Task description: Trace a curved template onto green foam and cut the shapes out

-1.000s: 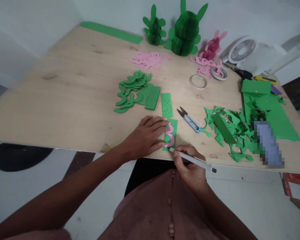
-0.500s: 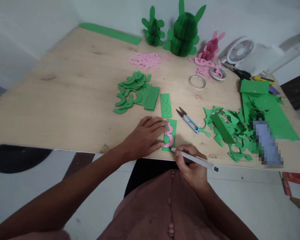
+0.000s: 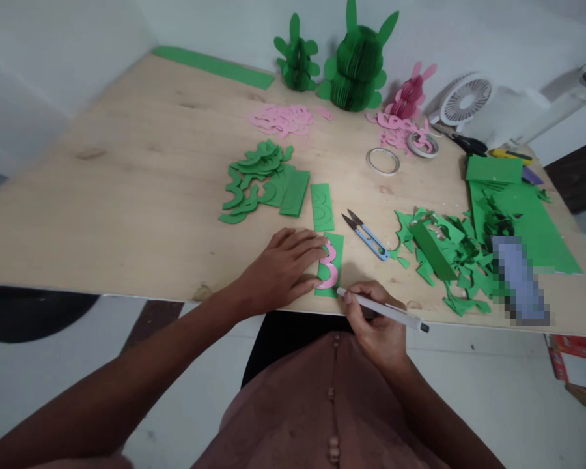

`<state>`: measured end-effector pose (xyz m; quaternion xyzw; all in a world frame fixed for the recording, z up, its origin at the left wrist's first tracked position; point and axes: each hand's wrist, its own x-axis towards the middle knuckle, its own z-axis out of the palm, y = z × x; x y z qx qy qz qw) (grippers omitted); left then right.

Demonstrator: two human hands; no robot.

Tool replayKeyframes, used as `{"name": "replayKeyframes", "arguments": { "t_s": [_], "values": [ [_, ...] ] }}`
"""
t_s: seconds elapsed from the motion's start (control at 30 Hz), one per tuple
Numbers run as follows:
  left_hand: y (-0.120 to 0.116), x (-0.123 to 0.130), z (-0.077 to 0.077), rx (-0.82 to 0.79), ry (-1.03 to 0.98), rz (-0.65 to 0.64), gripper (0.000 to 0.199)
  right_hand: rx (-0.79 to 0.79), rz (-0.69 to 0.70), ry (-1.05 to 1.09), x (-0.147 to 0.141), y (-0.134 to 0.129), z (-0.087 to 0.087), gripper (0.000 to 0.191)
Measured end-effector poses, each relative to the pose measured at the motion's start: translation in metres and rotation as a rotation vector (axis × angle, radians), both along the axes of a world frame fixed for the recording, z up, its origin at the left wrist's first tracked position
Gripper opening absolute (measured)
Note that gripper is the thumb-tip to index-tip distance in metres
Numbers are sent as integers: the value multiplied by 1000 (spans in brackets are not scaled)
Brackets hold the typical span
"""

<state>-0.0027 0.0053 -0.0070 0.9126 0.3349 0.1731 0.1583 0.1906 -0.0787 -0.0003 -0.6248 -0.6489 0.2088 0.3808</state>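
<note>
Presses a pink wavy template (image 3: 329, 276) onto a green card (image 3: 338, 251) with the left hand (image 3: 288, 267), laid back up and fingers spread, at the edge of the desk (image 3: 127, 195). Grasps a white pen (image 3: 385, 309) in the right hand (image 3: 378, 326), just beside that card, with the pen's front end near its lower right corner; cannot tell about contact with the paper. Seems partway through a batch of tracing and cutting: has a card with a drawn outline (image 3: 321, 207) just beyond the left fingertips, green strips (image 3: 294, 193) farther beyond, and, farther left, a heap of cut green pieces (image 3: 261, 159). Probably has this outline to finish and marked cards to cut, with thread snips (image 3: 368, 243) lying unheld beyond the right hand and green scraps (image 3: 461, 234) to its right.
</note>
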Motion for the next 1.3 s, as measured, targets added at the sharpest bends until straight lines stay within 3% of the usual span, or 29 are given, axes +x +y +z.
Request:
{"name": "replayKeyframes", "arguments": {
  "t_s": [0.7,1.3],
  "values": [
    [1,1,0,111,41,-35,27,27,-46,5,1,3,0,7],
    [3,1,-2,91,47,-47,25,22,-59,76,2,5,-2,8]
  ]
}}
